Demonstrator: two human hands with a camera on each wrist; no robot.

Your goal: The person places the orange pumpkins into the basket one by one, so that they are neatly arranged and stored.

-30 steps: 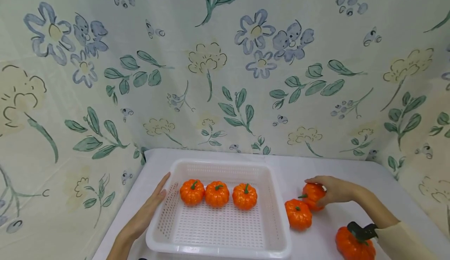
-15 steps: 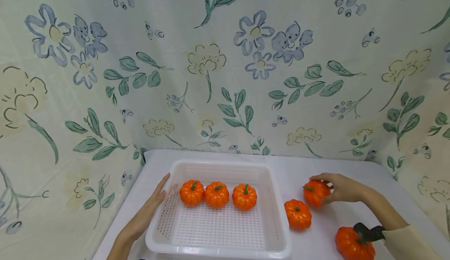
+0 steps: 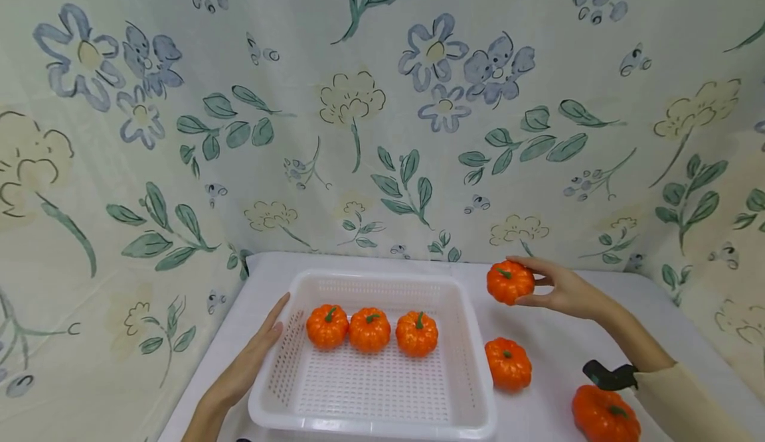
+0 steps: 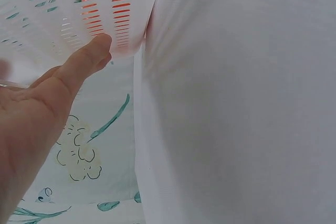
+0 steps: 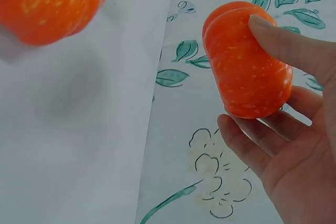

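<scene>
Nearest, a pumpkin on the table (image 3: 605,416) by the right sleeve, another (image 3: 508,363) just beside the basket (image 3: 478,336). Left hand (image 3: 251,359) flat against the basket's left wall, fingers straight. Farther back, right hand (image 3: 562,291) pinching a lifted pumpkin (image 3: 509,282), just right of the basket's far corner, stem tilted left.

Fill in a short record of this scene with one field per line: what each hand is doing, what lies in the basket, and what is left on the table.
right hand: holds a small orange toy pumpkin in the air, above the white table
left hand: flat, straight fingers against the left wall of the white perforated plastic basket
in basket: three orange pumpkins in a row
on table: two more orange pumpkins, right of the basket
backdrop: floral cloth
</scene>
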